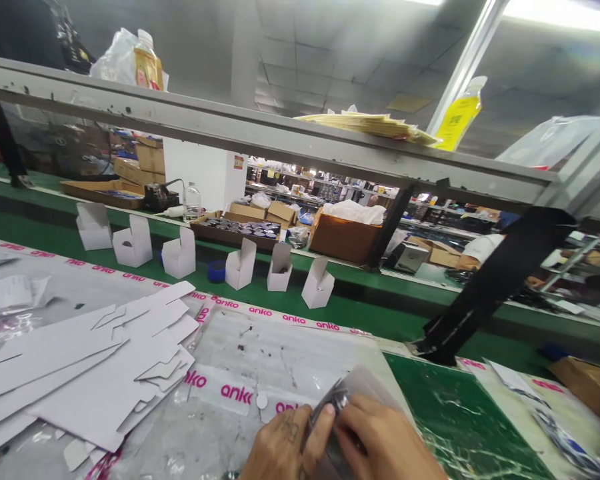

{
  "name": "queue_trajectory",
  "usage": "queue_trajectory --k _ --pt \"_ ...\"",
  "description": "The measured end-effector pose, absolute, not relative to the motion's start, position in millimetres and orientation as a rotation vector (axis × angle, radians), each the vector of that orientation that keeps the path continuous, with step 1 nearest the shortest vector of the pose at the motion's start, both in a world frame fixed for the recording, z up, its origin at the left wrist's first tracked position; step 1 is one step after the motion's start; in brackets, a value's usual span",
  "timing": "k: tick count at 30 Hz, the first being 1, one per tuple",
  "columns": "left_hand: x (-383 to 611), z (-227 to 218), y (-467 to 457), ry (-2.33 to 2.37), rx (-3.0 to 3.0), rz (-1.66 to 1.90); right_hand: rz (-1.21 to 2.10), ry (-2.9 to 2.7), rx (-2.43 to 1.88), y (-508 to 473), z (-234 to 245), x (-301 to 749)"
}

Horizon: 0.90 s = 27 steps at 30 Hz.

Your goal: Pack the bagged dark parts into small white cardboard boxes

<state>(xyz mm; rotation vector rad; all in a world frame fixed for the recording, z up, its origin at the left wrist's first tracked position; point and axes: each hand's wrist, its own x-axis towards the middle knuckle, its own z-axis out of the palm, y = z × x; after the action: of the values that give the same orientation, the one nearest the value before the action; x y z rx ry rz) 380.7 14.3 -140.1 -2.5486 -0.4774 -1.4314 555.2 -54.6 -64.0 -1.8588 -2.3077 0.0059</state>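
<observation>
At the bottom of the view, my left hand [279,445] and my right hand [384,433] meet at a translucent plastic bag [367,383]. Fingers of both hands are closed on the bag. Something dark and shiny [339,398] shows inside it between the fingers; its kind is not clear. Left of my hands, a small white round disc [262,400] lies on the plastic-covered bench [240,353]. Flat unfolded white cartons [115,367] are piled farther left.
Several small open white boxes [179,256] stand in a row on the green belt [280,312], with a blue round item [217,271] among them. Behind sits a tray of round parts [237,228]. A black-wrapped post [495,287] rises at right under a shelf [260,123].
</observation>
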Motion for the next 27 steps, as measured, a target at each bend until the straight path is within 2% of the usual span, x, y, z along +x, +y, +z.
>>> queue_trajectory --k 3,8,12,15,18,21,24,27 --pt "380.2 -146.2 12.2 -0.457 -2.557 -1.403 0.247 -2.204 -2.088 -44.1 -58.2 539.0" --pt "377.2 -167.2 11.8 -0.637 -2.789 -1.281 0.425 -2.179 -2.137 -35.5 -66.3 529.8" --pt "377.4 -151.4 18.8 -1.097 -3.353 -0.827 0.563 -2.204 -2.146 -43.8 -55.9 535.2" --pt "378.6 -121.4 28.3 -1.314 -3.634 -0.476 0.859 -2.338 -2.204 -46.8 -22.2 530.7" --pt "380.4 -103.9 35.8 -1.048 -3.86 -0.594 1.147 -2.499 -2.319 -36.7 5.0 523.1" --pt "383.7 -107.6 36.4 -0.905 -3.949 -0.782 1.32 -2.653 -2.18 -23.8 -2.7 528.2" --pt "387.8 -121.5 31.8 -0.998 -3.881 -0.899 1.155 -2.847 -1.897 -26.3 -34.9 546.3" --pt "391.0 -138.6 28.6 -0.931 -3.8 -1.063 0.572 -3.013 -1.647 -39.3 -63.2 562.2"
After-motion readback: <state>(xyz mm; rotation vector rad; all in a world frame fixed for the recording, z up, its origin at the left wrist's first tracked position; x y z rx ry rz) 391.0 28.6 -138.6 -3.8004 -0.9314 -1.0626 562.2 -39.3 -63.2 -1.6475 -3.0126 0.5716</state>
